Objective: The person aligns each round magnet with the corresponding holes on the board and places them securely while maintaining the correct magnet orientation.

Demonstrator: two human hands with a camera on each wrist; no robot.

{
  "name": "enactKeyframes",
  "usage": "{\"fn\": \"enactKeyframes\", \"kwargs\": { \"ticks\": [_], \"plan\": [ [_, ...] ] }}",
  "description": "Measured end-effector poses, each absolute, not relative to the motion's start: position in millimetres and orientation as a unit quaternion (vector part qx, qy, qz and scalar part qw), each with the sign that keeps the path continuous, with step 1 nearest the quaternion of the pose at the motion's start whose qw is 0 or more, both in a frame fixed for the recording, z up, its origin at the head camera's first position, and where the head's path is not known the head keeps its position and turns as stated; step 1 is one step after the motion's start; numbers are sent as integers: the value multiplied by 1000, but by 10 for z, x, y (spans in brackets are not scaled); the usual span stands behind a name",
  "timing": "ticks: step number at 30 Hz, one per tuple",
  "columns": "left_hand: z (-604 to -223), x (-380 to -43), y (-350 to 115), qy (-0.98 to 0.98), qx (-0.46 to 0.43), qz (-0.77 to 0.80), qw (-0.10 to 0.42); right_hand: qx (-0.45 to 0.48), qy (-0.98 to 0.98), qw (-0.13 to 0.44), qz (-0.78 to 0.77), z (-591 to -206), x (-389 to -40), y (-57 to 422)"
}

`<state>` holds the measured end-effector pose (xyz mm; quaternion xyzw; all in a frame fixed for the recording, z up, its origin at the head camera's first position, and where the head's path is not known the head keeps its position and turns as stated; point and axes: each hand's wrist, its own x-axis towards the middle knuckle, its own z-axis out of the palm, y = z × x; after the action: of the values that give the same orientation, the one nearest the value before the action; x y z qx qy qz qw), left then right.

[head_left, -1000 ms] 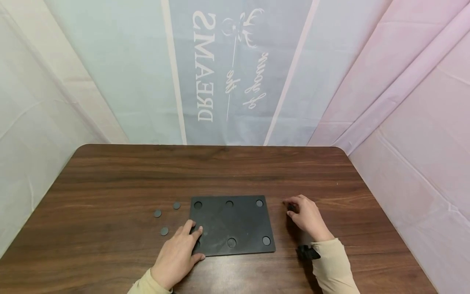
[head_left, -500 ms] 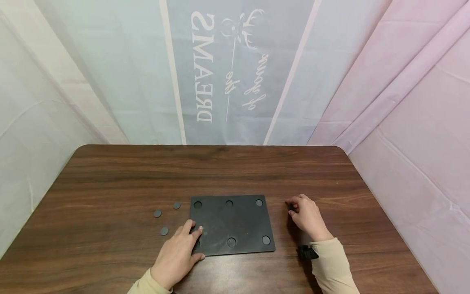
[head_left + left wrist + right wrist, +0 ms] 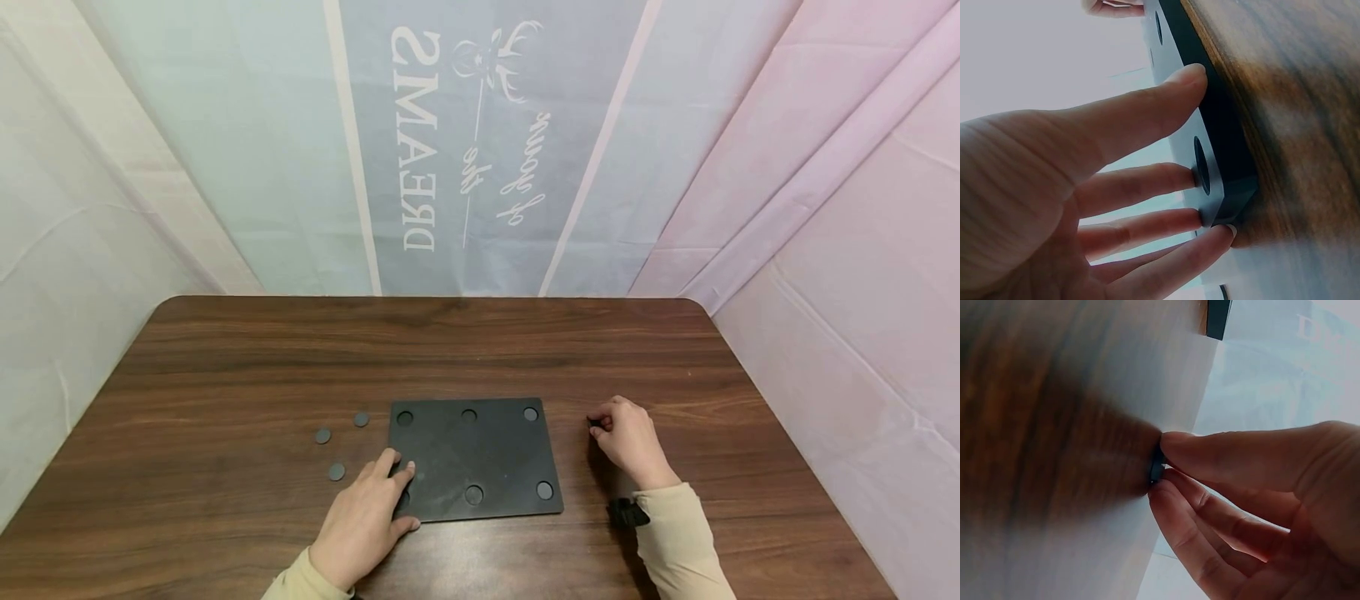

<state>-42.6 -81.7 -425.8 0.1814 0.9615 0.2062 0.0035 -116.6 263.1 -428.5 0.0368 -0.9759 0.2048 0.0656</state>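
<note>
So we've got a small dark disc (image 3: pixel 1157 461) pinched between the thumb and fingertips of our right hand (image 3: pixel 628 442), right down by the worktop (image 3: pixel 450 346); can't tell if it's actually touching. Just inward of that hand, and apart from it, is a flat black board (image 3: pixel 480 454) with round hollows, and the two hollows on the right hand's side have grey inserts (image 3: pixel 544 491) in them. Our left hand (image 3: pixel 363 517) is spread over the board's near outer corner, thumb along the near edge, partly hiding one hollow. Three loose discs (image 3: pixel 322 436) lie near that hand, ahead of it and toward its outer side. We've got a black strap (image 3: pixel 627 512) at the right wrist, and a printed curtain (image 3: pixel 480 267) hangs beyond both hands.
</note>
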Motion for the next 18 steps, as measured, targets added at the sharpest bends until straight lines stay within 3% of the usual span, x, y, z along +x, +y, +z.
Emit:
{"fn": "enactKeyframes", "kwargs": {
  "ticks": [18],
  "plan": [
    [-4342,-363,-772,963,183,198,-11,15,-973,48,224,-4336,-1121,2678]
  ]
}}
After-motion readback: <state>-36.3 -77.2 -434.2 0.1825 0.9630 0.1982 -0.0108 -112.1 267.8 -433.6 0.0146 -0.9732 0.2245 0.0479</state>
